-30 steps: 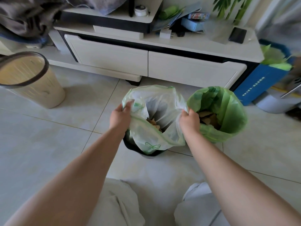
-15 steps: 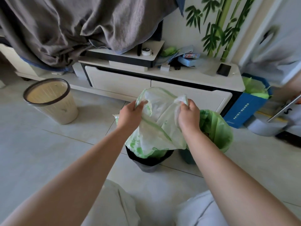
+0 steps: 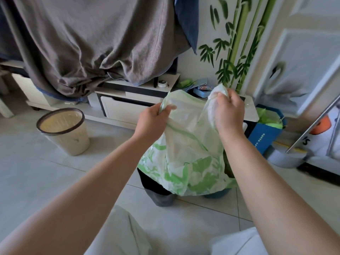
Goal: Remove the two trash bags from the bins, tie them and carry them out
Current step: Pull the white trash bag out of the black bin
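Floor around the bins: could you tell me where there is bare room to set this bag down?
Bare tile lies between the beige basket and the dark bin, also near your knees. Right of the white bag it is crowded by the blue box.

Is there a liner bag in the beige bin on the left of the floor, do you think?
No. The beige bin shows only its bare slatted inner wall beneath the dark rim.

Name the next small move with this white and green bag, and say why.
Probably bring the two gathered corners together and cross them for a knot. The left hand and right hand each pinch a top corner of the bag, which already hangs above the dark bin, its mouth untied.
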